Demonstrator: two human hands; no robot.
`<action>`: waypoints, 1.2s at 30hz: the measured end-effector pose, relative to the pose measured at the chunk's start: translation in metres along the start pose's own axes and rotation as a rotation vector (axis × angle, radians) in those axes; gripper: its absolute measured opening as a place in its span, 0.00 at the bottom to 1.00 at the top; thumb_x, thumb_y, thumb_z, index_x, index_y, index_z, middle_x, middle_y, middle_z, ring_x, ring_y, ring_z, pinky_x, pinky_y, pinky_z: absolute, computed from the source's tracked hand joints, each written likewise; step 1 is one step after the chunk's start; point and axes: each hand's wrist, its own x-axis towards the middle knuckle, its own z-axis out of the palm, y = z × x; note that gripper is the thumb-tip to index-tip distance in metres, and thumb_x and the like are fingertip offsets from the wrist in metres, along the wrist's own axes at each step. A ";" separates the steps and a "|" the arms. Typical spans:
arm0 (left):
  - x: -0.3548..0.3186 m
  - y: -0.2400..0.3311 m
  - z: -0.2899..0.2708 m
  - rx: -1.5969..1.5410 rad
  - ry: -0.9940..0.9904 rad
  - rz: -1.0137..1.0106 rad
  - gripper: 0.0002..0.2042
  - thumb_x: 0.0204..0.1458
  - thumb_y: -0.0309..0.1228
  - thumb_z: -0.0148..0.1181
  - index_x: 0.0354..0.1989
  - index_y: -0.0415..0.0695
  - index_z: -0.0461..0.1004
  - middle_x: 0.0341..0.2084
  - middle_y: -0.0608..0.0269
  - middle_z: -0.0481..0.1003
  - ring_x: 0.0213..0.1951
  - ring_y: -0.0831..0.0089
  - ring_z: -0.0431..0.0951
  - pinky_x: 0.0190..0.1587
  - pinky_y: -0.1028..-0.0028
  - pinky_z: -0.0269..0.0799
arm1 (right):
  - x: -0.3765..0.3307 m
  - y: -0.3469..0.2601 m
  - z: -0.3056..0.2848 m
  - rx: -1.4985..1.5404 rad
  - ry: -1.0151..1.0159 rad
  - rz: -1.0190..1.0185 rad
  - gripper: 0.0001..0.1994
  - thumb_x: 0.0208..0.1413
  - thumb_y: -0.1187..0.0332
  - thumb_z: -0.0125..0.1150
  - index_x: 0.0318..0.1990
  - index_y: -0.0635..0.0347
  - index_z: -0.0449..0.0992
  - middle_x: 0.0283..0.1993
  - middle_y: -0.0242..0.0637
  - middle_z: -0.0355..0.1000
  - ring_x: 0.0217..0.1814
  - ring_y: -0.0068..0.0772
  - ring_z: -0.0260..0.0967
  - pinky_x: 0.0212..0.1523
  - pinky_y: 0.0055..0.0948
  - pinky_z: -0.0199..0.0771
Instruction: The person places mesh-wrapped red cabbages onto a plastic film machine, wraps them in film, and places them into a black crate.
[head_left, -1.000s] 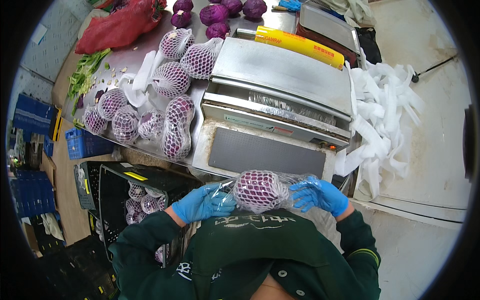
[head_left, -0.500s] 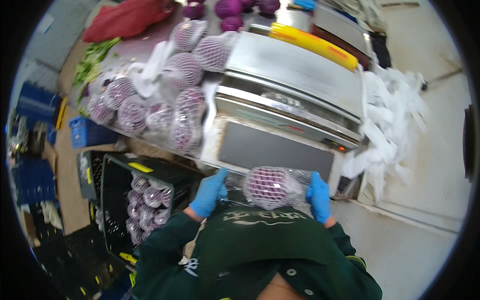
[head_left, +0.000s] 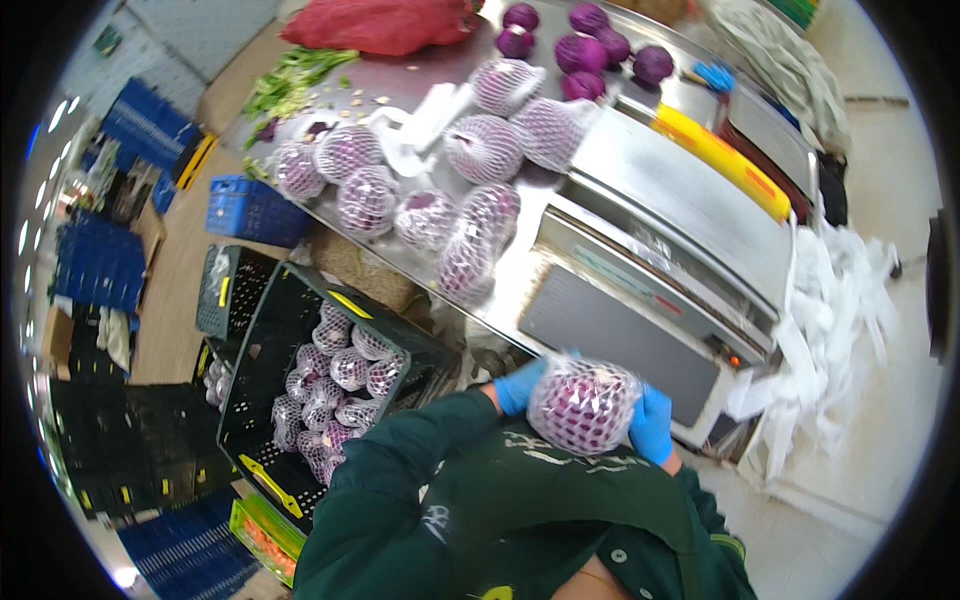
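A red cabbage (head_left: 585,410) in a white foam net and clear film is held in front of my chest. My left hand (head_left: 519,386), in a blue glove, grips its left side, the fingers partly hidden behind it. On the opposite side my right hand (head_left: 652,424), also gloved in blue, is closed against the cabbage. Just beyond is the film wrapping machine (head_left: 660,250) with a dark flat plate (head_left: 620,340) at its front. Several netted cabbages (head_left: 484,147) lie on the metal table (head_left: 400,85) to the left of the machine.
A dark crate (head_left: 262,400) at the left holds several wrapped cabbages. Bare cabbages (head_left: 580,52) and a red sack (head_left: 385,25) lie at the table's far side. A yellow roll (head_left: 720,160) sits behind the machine; crumpled white film (head_left: 815,320) hangs at its right.
My hands have come closer together around the cabbage, and the film stretched out on both sides is now folded against it. The view has turned toward the left, showing more of the crate.
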 end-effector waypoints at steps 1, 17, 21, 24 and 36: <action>0.005 0.059 0.045 -0.457 -0.046 -0.115 0.31 0.62 0.50 0.38 0.63 0.36 0.57 0.59 0.50 0.64 0.59 0.63 0.66 0.62 0.65 0.61 | 0.011 -0.012 -0.010 -0.107 0.011 -0.123 0.12 0.58 0.66 0.53 0.28 0.66 0.72 0.23 0.43 0.65 0.25 0.37 0.64 0.34 0.36 0.67; -0.003 0.133 0.069 0.286 -0.308 0.034 0.17 0.61 0.33 0.48 0.55 0.38 0.64 0.56 0.56 0.66 0.57 0.70 0.66 0.60 0.70 0.62 | 0.131 -0.137 -0.044 -0.589 0.167 -1.188 0.18 0.46 0.54 0.63 0.19 0.56 0.64 0.22 0.35 0.59 0.27 0.40 0.60 0.38 0.42 0.66; -0.009 0.090 0.033 0.274 -0.009 0.132 0.17 0.62 0.35 0.46 0.56 0.40 0.63 0.52 0.59 0.67 0.54 0.71 0.67 0.60 0.71 0.62 | 0.148 -0.149 0.013 -0.222 -0.370 -1.124 0.14 0.50 0.56 0.61 0.23 0.55 0.70 0.25 0.34 0.63 0.32 0.36 0.63 0.41 0.33 0.64; -0.020 0.064 0.018 0.074 0.138 0.309 0.18 0.62 0.35 0.47 0.57 0.41 0.62 0.50 0.60 0.68 0.54 0.71 0.67 0.59 0.72 0.62 | 0.144 -0.150 0.034 0.223 -0.843 -0.676 0.12 0.56 0.57 0.57 0.34 0.56 0.74 0.34 0.35 0.68 0.42 0.34 0.65 0.48 0.31 0.62; -0.090 0.125 0.063 0.267 0.381 0.303 0.55 0.33 0.34 0.75 0.70 0.42 0.42 0.68 0.58 0.48 0.66 0.68 0.53 0.66 0.66 0.52 | 0.143 -0.115 0.050 1.033 -0.709 0.648 0.14 0.60 0.73 0.49 0.52 0.64 0.68 0.48 0.40 0.70 0.51 0.28 0.69 0.53 0.27 0.71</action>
